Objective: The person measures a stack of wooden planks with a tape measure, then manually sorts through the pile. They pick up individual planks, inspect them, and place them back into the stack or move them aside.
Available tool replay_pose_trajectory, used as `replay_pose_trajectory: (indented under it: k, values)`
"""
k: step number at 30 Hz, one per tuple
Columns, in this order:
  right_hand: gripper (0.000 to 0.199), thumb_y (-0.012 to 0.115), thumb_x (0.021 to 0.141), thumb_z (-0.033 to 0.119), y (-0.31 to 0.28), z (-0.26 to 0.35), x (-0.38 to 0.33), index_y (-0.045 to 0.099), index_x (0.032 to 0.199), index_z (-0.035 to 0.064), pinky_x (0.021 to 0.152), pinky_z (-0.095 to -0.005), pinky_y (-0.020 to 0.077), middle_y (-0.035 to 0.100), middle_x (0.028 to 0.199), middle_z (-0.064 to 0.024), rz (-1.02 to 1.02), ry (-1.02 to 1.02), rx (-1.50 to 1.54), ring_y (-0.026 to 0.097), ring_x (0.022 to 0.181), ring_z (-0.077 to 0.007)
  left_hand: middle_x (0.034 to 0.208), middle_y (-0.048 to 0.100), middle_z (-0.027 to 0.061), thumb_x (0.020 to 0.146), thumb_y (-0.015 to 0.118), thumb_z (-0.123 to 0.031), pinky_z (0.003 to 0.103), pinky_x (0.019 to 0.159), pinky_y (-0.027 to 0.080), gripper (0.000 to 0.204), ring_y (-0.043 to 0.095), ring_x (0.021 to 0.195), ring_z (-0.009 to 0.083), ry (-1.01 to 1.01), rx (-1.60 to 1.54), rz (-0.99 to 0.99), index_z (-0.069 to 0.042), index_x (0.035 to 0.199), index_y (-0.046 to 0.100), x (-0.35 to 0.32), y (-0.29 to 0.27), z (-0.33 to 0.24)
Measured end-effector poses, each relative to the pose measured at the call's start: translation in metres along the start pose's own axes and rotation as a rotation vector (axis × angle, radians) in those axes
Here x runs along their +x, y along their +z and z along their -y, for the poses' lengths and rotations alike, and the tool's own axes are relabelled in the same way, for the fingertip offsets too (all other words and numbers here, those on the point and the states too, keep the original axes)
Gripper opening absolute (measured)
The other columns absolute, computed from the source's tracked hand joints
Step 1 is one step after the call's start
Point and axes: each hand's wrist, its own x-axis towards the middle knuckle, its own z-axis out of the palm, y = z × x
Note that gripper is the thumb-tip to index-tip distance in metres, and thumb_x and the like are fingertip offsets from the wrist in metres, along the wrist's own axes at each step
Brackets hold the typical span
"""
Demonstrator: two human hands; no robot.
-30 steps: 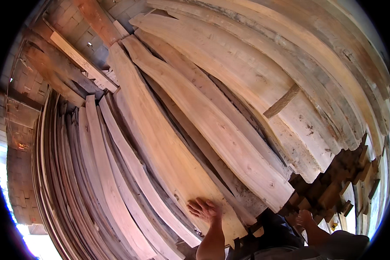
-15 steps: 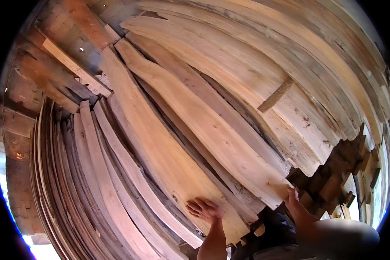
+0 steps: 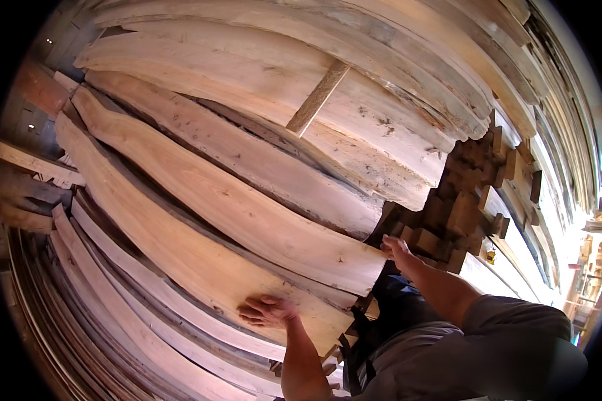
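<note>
A long pale wooden board [image 3: 174,227] with wavy edges lies under my left hand [image 3: 269,312]. That hand rests flat on its face near the close end, fingers stretched out and slightly apart. Beside it, on the far side, runs a second wavy board [image 3: 247,217]. My right hand [image 3: 396,250] grips the corner of this board's near end, with some of its fingers hidden at the edge. A darker gap separates much of the two boards, and parts of other planks show between them.
Further rough planks [image 3: 247,150] lie beyond, with a short wooden strip [image 3: 318,99] across them. Narrow planks [image 3: 147,321] are stacked at the lower left. On the right, many block-like timber ends [image 3: 468,214] jut out beside my right arm.
My view has turned, so the boards appear shifted left and lie more level. Both hands keep to the same boards, and more of my clothing and right arm now shows.
</note>
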Motion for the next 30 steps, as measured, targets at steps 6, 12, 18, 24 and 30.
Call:
replay_pose_trajectory:
  k: [6,12,18,24,30]
  values:
    - [0.018,0.067,0.085,0.028,0.008,0.034,0.063,0.061,0.085,0.0109,0.058,-0.0303,0.0427,0.056,0.074,-0.0017,-0.085,-0.046,0.062,0.053,0.065,-0.0158,0.150,0.030,0.0260,0.100,0.029,-0.044,0.058,0.111,0.022,0.059,0.027,0.139,0.0453,-0.020,0.000,0.004,-0.003,0.139,0.044,0.000,-0.003,-0.003]
    - [0.025,0.065,0.083,0.019,0.038,0.045,0.107,0.064,0.107,0.0101,0.084,-0.0410,0.0529,0.066,0.100,-0.0067,-0.118,0.043,0.361,0.065,0.089,-0.0231,0.153,0.021,0.0287,0.098,0.032,-0.043,0.057,0.113,0.017,0.060,0.021,0.140,0.0475,-0.046,-0.072,0.100,-0.002,0.142,0.039,0.002,-0.009,-0.007]
    - [0.024,0.062,0.085,0.018,0.042,0.049,0.096,0.064,0.108,0.0129,0.085,-0.0431,0.0507,0.066,0.103,-0.0043,0.011,0.025,0.374,0.063,0.096,-0.0224,0.155,0.016,0.0279,0.098,0.032,-0.046,0.059,0.113,0.012,0.062,0.013,0.143,0.0466,-0.067,-0.141,0.093,-0.004,0.143,0.038,0.004,-0.016,-0.008]
    - [0.026,0.063,0.084,0.015,0.047,0.049,0.083,0.063,0.110,0.0083,0.084,-0.0411,0.0514,0.066,0.106,-0.0061,0.096,-0.018,0.389,0.062,0.098,-0.0237,0.155,0.015,0.0269,0.097,0.032,-0.047,0.060,0.113,0.009,0.064,0.010,0.144,0.0459,-0.083,-0.148,0.123,-0.002,0.142,0.039,0.004,-0.019,-0.010]
    - [0.030,0.062,0.079,0.015,0.041,0.046,0.081,0.061,0.108,0.0087,0.077,-0.0405,0.0490,0.061,0.096,-0.0046,-0.049,-0.014,0.267,0.059,0.090,-0.0237,0.154,0.017,0.0285,0.096,0.031,-0.045,0.060,0.113,0.011,0.064,0.012,0.143,0.0459,-0.057,-0.136,0.126,-0.001,0.141,0.040,0.003,-0.020,-0.015]
